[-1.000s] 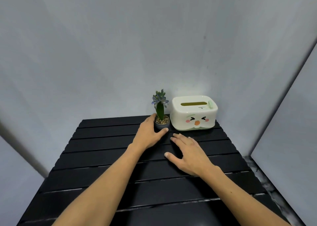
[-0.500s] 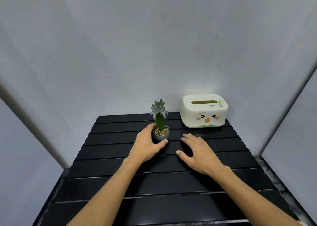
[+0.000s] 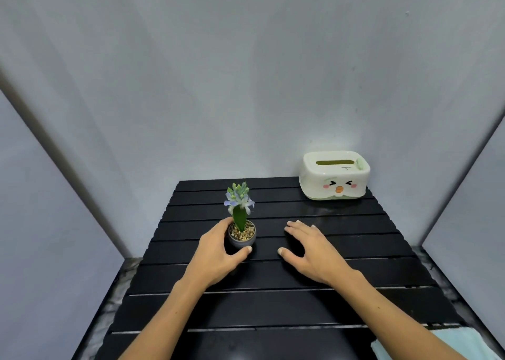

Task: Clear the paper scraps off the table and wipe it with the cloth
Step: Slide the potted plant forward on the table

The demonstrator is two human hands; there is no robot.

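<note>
My left hand (image 3: 216,256) is wrapped around a small grey pot holding a green plant with pale blue flowers (image 3: 240,223), standing on the black slatted table (image 3: 273,305) left of centre. To the right of the pot, my right hand (image 3: 311,250) hovers low over the slats, palm down, fingers spread and empty. A light blue cloth (image 3: 448,343) lies at the table's near right corner, partly cut off by the frame and by my right forearm. No paper scraps show on the table.
A white tissue box with a cartoon face (image 3: 334,175) sits at the far right corner against the grey wall. Grey walls close in on the left, back and right. A strip of marbled floor shows along both table sides.
My left hand has slid the potted plant toward me and leftward, away from the tissue box. My right hand drifted with it. The view shifted, bringing the cloth into sight.
</note>
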